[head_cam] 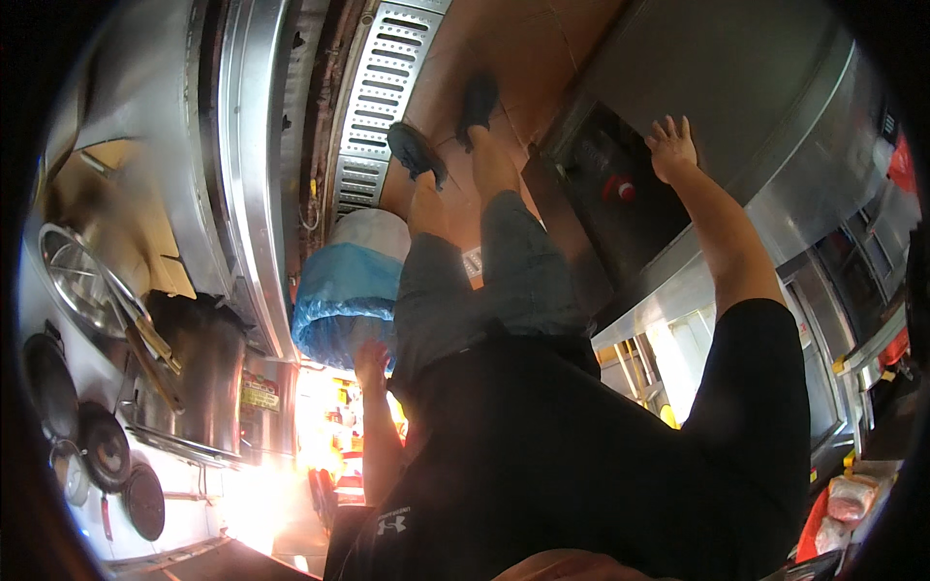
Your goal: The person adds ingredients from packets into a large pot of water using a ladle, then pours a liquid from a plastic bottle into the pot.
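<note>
My right hand (672,151) is held out with its fingers spread and nothing in it. Behind it lies a grey metal surface (755,65); I cannot tell whether the palm touches it. Beside that hand is a dark recess or panel (603,174), with a small red and white object (619,189) in it. My left hand (372,361) hangs low beside my thigh, near the rim of a bin (370,229) lined with a blue plastic bag (349,279). Its fingers are blurred and partly lost against the bag, so their grip is unclear.
A slotted metal drain grate (378,94) runs along the tiled floor (450,145). To the left stand a steel counter edge (251,145), a large metal pot (196,378), a strainer (80,283) and several hanging pans (105,447). Bagged items (846,501) lie at lower right.
</note>
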The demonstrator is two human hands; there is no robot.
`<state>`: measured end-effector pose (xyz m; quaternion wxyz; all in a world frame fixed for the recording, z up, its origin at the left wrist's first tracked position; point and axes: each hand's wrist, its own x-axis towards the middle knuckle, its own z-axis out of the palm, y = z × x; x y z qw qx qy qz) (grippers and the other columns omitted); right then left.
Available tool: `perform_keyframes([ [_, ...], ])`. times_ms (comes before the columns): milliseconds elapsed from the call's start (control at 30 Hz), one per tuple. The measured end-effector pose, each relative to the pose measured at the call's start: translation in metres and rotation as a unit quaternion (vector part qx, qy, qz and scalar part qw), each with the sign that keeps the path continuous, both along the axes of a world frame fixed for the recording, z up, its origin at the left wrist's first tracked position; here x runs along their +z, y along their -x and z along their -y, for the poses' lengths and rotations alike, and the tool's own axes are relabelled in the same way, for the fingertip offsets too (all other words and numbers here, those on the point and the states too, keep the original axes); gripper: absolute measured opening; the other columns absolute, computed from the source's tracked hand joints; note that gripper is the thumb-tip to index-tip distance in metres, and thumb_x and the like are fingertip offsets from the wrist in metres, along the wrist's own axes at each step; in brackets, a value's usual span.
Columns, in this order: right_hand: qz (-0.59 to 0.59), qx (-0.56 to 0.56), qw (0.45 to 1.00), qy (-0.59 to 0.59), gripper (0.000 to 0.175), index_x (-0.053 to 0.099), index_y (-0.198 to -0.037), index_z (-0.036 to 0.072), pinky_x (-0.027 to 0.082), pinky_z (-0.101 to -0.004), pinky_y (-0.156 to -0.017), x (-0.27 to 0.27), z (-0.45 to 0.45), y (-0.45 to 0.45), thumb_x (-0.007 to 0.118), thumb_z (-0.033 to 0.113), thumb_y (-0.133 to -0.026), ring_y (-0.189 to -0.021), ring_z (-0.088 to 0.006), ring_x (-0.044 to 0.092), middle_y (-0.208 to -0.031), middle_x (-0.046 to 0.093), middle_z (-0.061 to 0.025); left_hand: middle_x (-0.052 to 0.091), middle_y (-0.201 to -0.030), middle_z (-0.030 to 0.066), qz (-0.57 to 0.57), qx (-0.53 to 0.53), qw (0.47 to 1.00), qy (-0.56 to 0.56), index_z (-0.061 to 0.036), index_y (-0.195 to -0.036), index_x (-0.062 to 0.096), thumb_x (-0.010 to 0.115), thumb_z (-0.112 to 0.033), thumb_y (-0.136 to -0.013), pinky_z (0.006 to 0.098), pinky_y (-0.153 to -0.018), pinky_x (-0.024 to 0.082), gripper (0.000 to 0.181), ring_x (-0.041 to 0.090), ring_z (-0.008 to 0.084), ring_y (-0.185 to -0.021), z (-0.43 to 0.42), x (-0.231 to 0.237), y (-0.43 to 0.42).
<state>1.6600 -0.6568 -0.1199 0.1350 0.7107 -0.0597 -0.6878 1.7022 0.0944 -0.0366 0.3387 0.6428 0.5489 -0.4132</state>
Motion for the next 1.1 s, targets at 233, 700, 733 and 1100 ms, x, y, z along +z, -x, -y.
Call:
perform_keyframes([
  [233, 0.212, -0.556, 0.789, 0.153, 0.058, 0.047, -0.138, 0.007, 0.036, -0.0458, -0.109, -0.09, -0.105, 0.088, 0.061, 0.021, -0.084, -0.133, -0.0383, 0.041, -0.143, 0.047, -0.0169, 0.066, -0.109, 0.0052, 0.036, -0.08, 0.996, 0.023, -0.0119, -0.128, 0.052, 0.062, -0.039, -0.094, 0.0356, -0.081, 0.048, 0.044, 0.063, 0.0183, -0.094, 0.035, 0.002, -0.037],
  [700, 0.347, -0.906, 0.218, 0.105, 0.034, 0.05, -0.113, 0.009, 0.049, -0.0371, -0.046, -0.163, -0.161, 0.048, 0.059, 0.005, -0.08, -0.055, -0.0229, 0.057, -0.076, 0.055, -0.0083, 0.068, -0.098, 0.0052, 0.228, -0.303, 0.918, 0.115, -0.002, -0.115, 0.064, 0.06, -0.028, -0.095, 0.0269, -0.072, 0.05, 0.033, 0.063, 0.0124, -0.085, 0.138, -0.015, -0.146],
  [733, 0.407, -0.873, 0.24, 0.121, 0.035, 0.051, -0.115, 0.01, 0.048, -0.0364, -0.046, -0.178, -0.171, 0.064, 0.06, 0.005, -0.081, -0.055, -0.0213, 0.056, -0.077, 0.056, -0.0076, 0.068, -0.098, 0.0063, 0.271, -0.372, 0.873, 0.161, -0.0026, -0.114, 0.064, 0.059, -0.028, -0.095, 0.0296, -0.075, 0.051, 0.032, 0.065, 0.0173, -0.087, 0.159, -0.026, -0.16],
  [1100, 0.412, -0.833, 0.236, -0.284, 0.023, 0.058, -0.11, 0.008, 0.046, -0.0254, -0.052, 0.125, -0.29, -0.02, 0.065, 0.012, -0.089, -0.059, -0.0115, 0.055, -0.083, 0.064, -0.0029, 0.026, -0.154, 0.0239, 0.418, -0.775, 0.456, 0.126, -0.0158, -0.151, 0.032, 0.073, -0.033, -0.077, 0.0577, -0.114, 0.023, 0.086, 0.023, 0.0431, -0.144, 0.326, 0.061, -0.096],
])
